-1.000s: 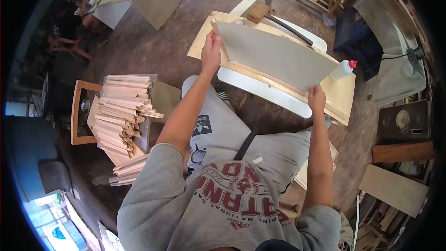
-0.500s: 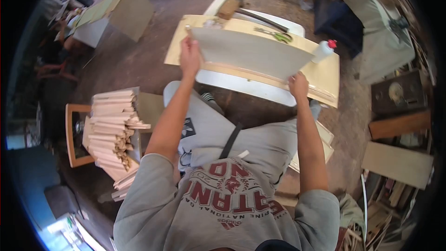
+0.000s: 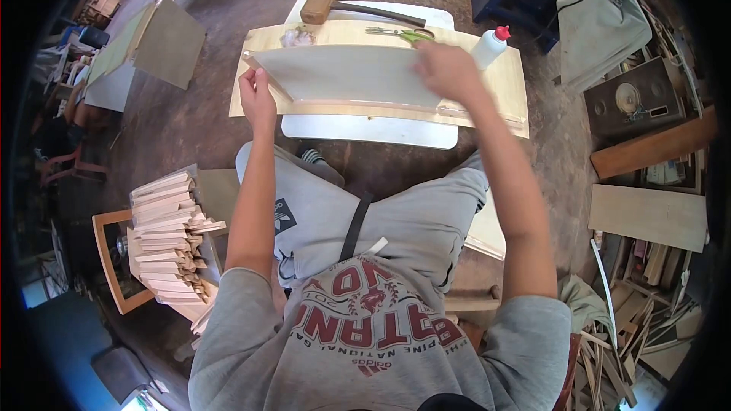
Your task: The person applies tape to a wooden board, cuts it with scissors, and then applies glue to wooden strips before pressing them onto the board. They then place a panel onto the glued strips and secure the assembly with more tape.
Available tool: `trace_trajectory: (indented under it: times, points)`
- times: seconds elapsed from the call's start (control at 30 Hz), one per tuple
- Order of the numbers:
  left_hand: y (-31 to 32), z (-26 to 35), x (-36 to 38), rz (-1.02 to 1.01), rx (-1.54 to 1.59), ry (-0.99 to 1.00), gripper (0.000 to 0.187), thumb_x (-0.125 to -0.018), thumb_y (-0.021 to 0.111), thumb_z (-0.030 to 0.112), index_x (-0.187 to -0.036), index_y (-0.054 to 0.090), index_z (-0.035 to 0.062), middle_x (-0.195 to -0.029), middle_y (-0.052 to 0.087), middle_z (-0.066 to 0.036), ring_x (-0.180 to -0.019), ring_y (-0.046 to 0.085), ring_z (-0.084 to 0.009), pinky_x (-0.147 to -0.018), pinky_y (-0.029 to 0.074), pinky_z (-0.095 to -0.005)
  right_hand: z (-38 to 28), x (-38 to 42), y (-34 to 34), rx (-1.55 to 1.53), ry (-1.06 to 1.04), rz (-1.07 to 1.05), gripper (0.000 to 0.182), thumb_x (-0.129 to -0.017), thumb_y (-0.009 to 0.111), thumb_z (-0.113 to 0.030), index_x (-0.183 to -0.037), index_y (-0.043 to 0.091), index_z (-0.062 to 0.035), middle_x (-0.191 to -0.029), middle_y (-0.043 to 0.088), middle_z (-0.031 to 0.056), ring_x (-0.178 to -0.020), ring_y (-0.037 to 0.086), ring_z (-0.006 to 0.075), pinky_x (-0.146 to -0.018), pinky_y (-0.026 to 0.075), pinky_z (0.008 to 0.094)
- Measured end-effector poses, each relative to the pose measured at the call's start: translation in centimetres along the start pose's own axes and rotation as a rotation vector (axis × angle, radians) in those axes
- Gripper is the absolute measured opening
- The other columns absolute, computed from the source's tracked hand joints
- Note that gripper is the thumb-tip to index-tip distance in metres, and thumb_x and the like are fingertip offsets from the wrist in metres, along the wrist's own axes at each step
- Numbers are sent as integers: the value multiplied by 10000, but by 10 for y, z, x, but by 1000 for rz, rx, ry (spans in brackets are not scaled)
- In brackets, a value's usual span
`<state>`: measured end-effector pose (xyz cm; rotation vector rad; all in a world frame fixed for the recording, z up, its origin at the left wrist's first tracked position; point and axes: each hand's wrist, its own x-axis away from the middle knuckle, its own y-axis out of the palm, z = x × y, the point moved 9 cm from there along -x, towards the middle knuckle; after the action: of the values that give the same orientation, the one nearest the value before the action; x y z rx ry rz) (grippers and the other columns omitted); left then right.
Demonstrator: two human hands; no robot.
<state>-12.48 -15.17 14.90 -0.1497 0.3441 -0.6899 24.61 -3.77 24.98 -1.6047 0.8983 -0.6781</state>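
Observation:
A thin grey panel [image 3: 343,74] stands on edge on a pale wooden board [image 3: 502,84]. At the panel's left end, my left hand [image 3: 257,95] has its fingers closed round the edge and the wooden strip there. My right hand [image 3: 449,72] is at the panel's right end, blurred, so its fingers cannot be made out. Green-handled scissors [image 3: 415,33] lie just behind it. A white bottle with a red cap [image 3: 489,47] stands to its right. A small clear bundle [image 3: 297,36] rests at the board's back left.
Behind the board lies a wooden-headed mallet [image 3: 317,5] on a white table [image 3: 369,131]. Stacked wooden strips [image 3: 171,236] are at the lower left. A speaker box [image 3: 630,99] is on the right. Part of another person [image 3: 65,125] shows at the far left.
The view has shifted, with the board now further left. My right hand has moved up from the panel's lower right corner to its top right. My left hand stays at the left end.

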Motion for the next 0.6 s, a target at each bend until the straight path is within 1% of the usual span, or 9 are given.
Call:
trace_trajectory:
  times: [0.1,0.2,0.3,0.4,0.5,0.6]
  points:
    - [2,14,10,12,-12,-13,430,-1020,557,358,-1255,573,-2,-1183,651,-149,-1078,613,-246,-952,453,-371,-2,-7,9,72,-63,163,335,-863,702,-266,-1164,625,-142,-910,720,122,-872,701,324,-732,538,454]
    - [3,2,2,-27,74,8,407,-1030,553,319,-1272,538,-8,-1190,642,-162,-1077,606,-228,-948,450,-355,-5,4,4,22,-102,191,273,-862,710,-310,-1081,644,-161,-829,715,102,-806,702,318,-679,529,460]
    - [6,2,6,-36,104,20,388,-1037,548,286,-1291,505,-3,-1140,642,-155,-1049,594,-203,-944,447,-344,-4,1,7,50,-57,186,250,-856,719,-339,-1030,666,-169,-765,704,102,-774,701,325,-656,523,456]
    - [12,-2,10,-46,264,-35,394,-1042,538,278,-1317,474,3,-1110,648,-145,-1030,597,-193,-938,452,-346,-7,-1,1,53,-6,165,188,-860,714,-330,-899,670,-152,-752,700,104,-759,699,331,-649,523,456]
    - [10,-4,9,-60,205,-79,398,-1045,531,271,-1331,464,2,-1108,656,-142,-1020,605,-194,-933,457,-348,-6,0,3,71,-11,195,267,-850,722,-392,-1000,715,-172,-750,708,99,-756,704,323,-656,526,463]
    - [11,-7,8,-86,186,-63,398,-1044,523,253,-1342,457,-2,-1127,659,-156,-1028,618,-209,-931,462,-348,-5,2,4,45,48,168,211,-845,724,-352,-918,683,-158,-793,718,108,-786,704,336,-684,529,473]
